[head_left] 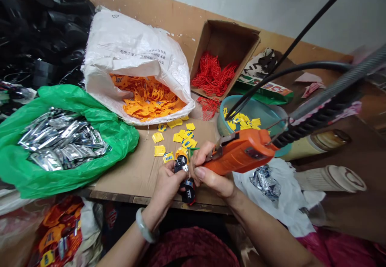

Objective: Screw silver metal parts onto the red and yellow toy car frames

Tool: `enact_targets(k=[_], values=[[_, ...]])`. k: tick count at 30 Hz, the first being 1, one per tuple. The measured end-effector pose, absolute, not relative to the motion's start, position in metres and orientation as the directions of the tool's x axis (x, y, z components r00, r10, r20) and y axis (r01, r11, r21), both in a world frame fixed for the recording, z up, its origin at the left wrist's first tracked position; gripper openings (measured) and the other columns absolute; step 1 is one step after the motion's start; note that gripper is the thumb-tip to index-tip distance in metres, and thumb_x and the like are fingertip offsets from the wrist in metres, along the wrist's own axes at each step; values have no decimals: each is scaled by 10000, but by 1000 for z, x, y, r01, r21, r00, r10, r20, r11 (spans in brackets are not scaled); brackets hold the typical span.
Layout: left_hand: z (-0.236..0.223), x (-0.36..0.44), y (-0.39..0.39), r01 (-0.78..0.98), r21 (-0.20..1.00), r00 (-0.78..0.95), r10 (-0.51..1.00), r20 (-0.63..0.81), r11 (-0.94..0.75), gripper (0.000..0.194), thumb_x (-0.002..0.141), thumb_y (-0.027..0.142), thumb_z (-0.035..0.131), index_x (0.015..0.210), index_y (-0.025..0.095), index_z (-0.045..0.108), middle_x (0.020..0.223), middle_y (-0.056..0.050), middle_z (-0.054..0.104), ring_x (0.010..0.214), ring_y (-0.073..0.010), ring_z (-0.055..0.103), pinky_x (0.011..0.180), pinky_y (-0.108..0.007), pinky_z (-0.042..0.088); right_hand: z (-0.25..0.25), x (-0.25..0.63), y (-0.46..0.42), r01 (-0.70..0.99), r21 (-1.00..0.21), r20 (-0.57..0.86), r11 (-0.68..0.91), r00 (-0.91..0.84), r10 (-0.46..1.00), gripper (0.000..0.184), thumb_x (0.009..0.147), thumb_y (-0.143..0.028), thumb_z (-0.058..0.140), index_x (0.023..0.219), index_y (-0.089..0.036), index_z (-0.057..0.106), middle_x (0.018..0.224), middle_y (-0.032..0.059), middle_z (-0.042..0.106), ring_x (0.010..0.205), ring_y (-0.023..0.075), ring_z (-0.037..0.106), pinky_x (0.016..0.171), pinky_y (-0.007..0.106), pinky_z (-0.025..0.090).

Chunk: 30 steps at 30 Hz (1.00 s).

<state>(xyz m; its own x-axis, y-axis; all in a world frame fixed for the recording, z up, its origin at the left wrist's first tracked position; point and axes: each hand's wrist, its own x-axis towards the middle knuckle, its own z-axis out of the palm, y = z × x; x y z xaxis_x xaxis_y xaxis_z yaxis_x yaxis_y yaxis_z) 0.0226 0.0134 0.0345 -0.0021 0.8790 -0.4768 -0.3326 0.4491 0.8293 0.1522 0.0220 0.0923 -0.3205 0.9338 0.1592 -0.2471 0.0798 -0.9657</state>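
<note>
A black item [181, 174] topped by a yellow tag is held at lower centre of the frame, just above the near edge of the bench [135, 182]. It is gripped by the closed fingers [169, 182] of the left hand [165, 188], and a pale bangle [144, 225] is worn on that wrist. An orange tool [241, 152] is clasped by the curled fingers [203, 158] of the right hand [211, 178], with its metal tip close beside the black item. A thick black cable [319, 114] runs from the tool toward the right edge.

Loose yellow tags [181, 136] are scattered on the bench just beyond the hands. A teal basin [253, 110] of yellow tags sits at centre right. At upper centre, a white sack [132, 46] holds orange tags, and a cardboard box [223, 46] holds red plastic pieces. At left, a green bag [72, 170] holds silver sachets.

A slip of the metal tip could catch the left fingers, and a tug from the cable could pull the tool off line.
</note>
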Motion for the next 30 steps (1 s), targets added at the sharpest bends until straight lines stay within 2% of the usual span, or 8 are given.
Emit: enact_targets(k=[5,8,12,16,20,22,25,30], values=[[28,4,7,-443,778,132,891,-435,445,332,555,238,849,831,147,689,658,5,677,474,-106,539,392,-193,423,100,150,33,-459,-874,263,159,-172,949,238,849,-399,733,945,-241,585,524,-110,448,403,94,437,495,260,459],[25,-19,-3,-545,719,218,901,-375,431,379,643,263,885,964,150,718,793,-31,735,595,-132,635,508,-211,501,106,159,40,-316,-906,285,281,35,958,256,852,-375,747,1026,-240,617,594,-85,533,473,114,510,558,284,497],[20,-48,-15,-657,637,256,914,-315,404,450,706,241,884,1122,184,722,967,-62,782,782,-179,724,739,-278,582,103,168,36,132,-930,365,342,239,900,448,852,-303,771,1265,-263,604,1150,50,667,1047,219,654,976,397,519],[15,-61,-23,-720,575,234,916,-326,389,533,668,235,915,1161,203,715,989,-63,795,862,-223,753,840,-332,592,78,155,7,241,-881,470,408,334,817,706,922,-248,661,1548,-322,341,1569,98,406,1484,285,376,1229,538,301],[12,-60,-30,-734,554,232,912,-337,392,633,665,279,920,1249,220,682,1050,-88,797,995,-287,754,913,-373,589,43,130,-25,186,-970,162,155,22,986,624,949,-334,618,1527,-301,386,1576,132,424,1467,321,417,1198,573,367],[13,-60,-34,-728,554,232,906,-354,403,617,682,282,908,1254,229,684,1050,-89,799,1022,-300,750,933,-387,584,33,119,-33,44,-998,-45,-37,-179,983,625,940,-397,635,1508,-269,406,1510,161,505,1366,315,545,1119,534,476],[16,-64,-40,-711,565,217,895,-390,419,529,723,303,879,1219,230,710,1074,-97,793,1064,-313,735,964,-407,567,30,109,-35,-124,-966,-171,-226,-346,923,540,936,-418,633,1423,-232,492,1308,154,654,1147,276,689,977,462,579],[24,-72,-50,-611,725,5,917,-399,319,647,687,376,904,1267,215,669,1088,-111,774,1010,-309,735,890,-358,575,43,106,-26,152,-988,-68,-7,-397,915,537,791,-216,749,1316,-242,637,1294,118,661,1049,257,680,828,381,600]])
